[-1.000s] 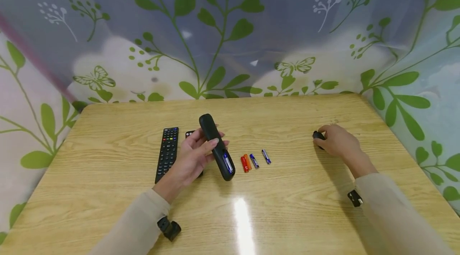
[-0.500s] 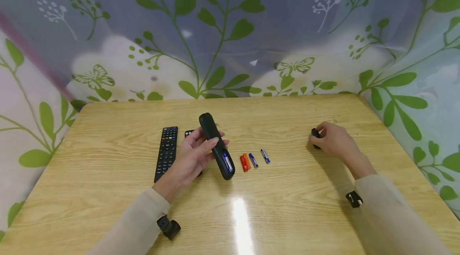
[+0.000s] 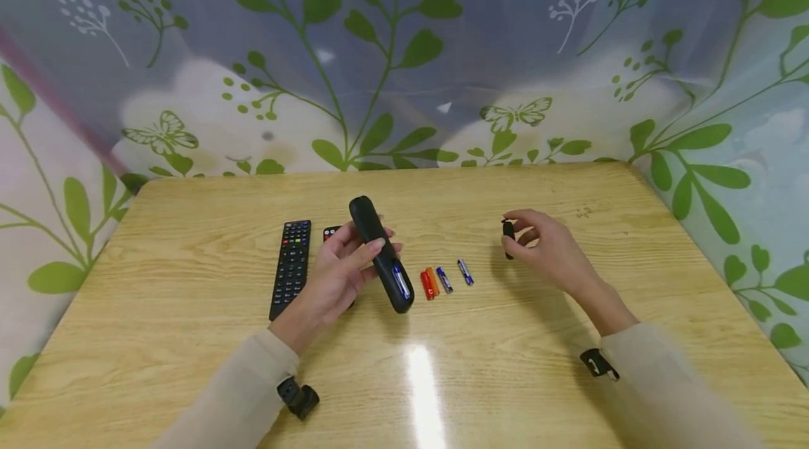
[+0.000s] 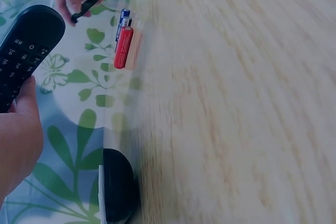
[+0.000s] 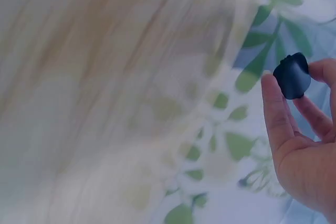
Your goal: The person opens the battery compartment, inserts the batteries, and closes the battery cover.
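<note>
My left hand point(image 3: 331, 277) grips a black remote control point(image 3: 371, 228) raised over the table. Its back faces up in the head view, and the battery compartment point(image 3: 401, 282) is uncovered, with a blue-and-silver battery inside. In the left wrist view the keypad side of that remote point(image 4: 34, 45) shows. My right hand point(image 3: 550, 245) pinches a small black battery cover point(image 3: 508, 239) between thumb and fingers, above the table to the right. The right wrist view shows the broad, smooth face of the cover point(image 5: 294, 77) at the fingertips.
Between the hands lie a red battery point(image 3: 427, 286), an orange battery point(image 3: 433, 280), and two blue ones, the farther blue battery point(image 3: 465, 272) standing apart. A long black remote point(image 3: 292, 263) lies left of my left hand, which partly hides another remote point(image 3: 330, 232). A patterned curtain point(image 3: 404, 105) hangs behind the table.
My right hand has lifted the battery cover off the right side of the table and carried it left toward the batteries. My left hand holds the remote nearly still.
</note>
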`<state>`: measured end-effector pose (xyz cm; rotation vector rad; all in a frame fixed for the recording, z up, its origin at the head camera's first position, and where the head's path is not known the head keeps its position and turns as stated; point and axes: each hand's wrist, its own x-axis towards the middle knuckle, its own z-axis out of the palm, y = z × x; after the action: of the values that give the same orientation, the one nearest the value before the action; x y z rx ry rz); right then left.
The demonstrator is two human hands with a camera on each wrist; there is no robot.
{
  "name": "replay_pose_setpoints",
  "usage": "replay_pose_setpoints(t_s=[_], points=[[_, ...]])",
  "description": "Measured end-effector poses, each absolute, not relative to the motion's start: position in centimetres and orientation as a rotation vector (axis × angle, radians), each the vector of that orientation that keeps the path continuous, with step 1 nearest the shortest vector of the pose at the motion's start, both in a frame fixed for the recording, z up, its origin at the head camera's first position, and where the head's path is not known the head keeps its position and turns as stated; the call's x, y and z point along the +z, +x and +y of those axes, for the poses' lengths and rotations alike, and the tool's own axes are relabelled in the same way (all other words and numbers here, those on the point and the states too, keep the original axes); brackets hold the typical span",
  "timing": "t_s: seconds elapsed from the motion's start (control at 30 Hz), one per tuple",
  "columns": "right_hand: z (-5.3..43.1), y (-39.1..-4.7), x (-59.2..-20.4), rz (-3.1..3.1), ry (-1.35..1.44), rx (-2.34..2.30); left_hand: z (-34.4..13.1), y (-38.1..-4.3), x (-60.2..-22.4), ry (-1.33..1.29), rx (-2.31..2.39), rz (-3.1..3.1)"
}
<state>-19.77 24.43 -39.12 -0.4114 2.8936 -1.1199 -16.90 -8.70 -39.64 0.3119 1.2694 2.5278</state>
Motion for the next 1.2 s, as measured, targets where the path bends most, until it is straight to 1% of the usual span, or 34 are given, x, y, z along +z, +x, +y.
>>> replay_pose_setpoints(t_s=[0.27,0.47,0.63,0.83,1.2], points=[[19.6,-18.2,-38.9,2.796,-0.601,-1.376,-8.6,-17.1,-39.8,0.268,2.548,1.265],[16.0,-16.6,-38.6,2.604,-0.63,-1.632,-8.6,-17.0,-40.1,0.255,2.555,1.261],[13.8,-15.5,-38.3,2.485,-0.646,-1.753,-8.6,-17.0,-40.1,0.252,2.559,1.269],[12.6,-14.8,-38.1,2.526,-0.67,-1.711,-8.4,-17.1,-40.0,0.268,2.556,1.294],[12.6,-14.6,-38.6,2.582,-0.696,-1.708,-8.4,-17.0,-40.1,0.24,2.561,1.298]])
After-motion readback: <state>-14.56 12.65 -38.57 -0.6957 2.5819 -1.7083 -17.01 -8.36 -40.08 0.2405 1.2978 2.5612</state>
